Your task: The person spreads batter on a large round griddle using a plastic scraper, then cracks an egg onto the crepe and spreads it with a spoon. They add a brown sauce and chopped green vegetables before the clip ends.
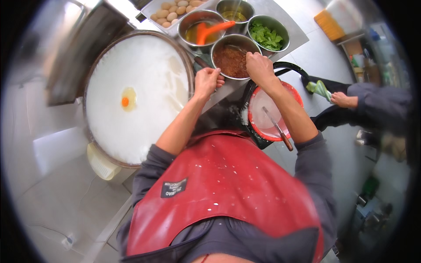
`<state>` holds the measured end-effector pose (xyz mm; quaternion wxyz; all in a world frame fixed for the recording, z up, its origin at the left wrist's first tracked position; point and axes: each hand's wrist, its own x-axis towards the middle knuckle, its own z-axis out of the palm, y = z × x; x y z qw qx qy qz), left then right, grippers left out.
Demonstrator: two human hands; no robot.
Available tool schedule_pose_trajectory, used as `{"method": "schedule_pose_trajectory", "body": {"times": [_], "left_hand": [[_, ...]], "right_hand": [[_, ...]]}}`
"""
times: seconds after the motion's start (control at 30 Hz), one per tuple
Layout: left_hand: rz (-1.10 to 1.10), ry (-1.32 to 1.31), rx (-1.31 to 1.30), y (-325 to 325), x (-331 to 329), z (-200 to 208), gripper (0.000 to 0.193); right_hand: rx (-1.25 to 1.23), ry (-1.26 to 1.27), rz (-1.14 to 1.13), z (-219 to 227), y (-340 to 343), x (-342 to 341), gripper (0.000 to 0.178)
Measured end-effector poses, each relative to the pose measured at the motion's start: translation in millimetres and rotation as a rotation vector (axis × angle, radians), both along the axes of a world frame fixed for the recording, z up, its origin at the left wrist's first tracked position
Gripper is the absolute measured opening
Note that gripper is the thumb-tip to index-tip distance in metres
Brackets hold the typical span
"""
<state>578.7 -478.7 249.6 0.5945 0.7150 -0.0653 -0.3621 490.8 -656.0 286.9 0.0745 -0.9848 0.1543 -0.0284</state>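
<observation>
A large round griddle (pixel 191 70) on my left carries a sheet of white batter (pixel 149 70) with one cracked egg (pixel 126 102) lying on it, yolk whole. My left hand (pixel 209 82) is closed beside the steel bowl (pixel 237 78) of brown sauce (pixel 230 60); its fingers hide anything in them. A dark handle (pixel 201 62) lies just beyond that hand, by the griddle's edge. At the same bowl's right rim, my right hand (pixel 260 66) is closed, fingertips over the sauce; what it grips, if anything, is hidden.
Behind stand a pot with an orange-handled tool (pixel 215 30), another steel pot (pixel 235 6), a bowl of chopped greens (pixel 265 33) and a tray of several eggs (pixel 171 12). A red-rimmed bucket (pixel 285 86) with a wooden-handled tool (pixel 277 128) is under my right forearm. Another person's hand (pixel 344 100) holds a green-and-white bundle (pixel 320 90).
</observation>
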Motion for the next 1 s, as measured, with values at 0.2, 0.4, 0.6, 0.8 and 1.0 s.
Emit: {"method": "schedule_pose_trajectory", "body": {"times": [0.2,0.4,0.6,0.8,1.0], "left_hand": [[-0.001,0.124,-0.092,-1.1,10.8,-5.2,0.025],[-0.011,0.163,-0.098,-1.5,13.6,-7.1,0.021],[0.011,0.177,-0.12,-1.3,10.9,-9.3,0.02],[0.041,0.189,-0.128,-1.4,7.8,-10.4,0.02],[0.054,0.184,-0.144,-1.3,5.1,-12.4,0.02]], "right_hand": [[0.152,0.033,-0.03,-6.6,11.0,-7.8,0.013],[0.295,0.072,-0.016,-24.4,15.0,1.2,0.021],[0.933,0.105,-0.505,-19.7,29.2,-28.8,0.029],[1.413,-0.134,-0.541,-2.2,22.5,-51.4,0.027],[1.194,-0.164,-0.57,-3.3,-0.6,-75.5,0.027]]}}
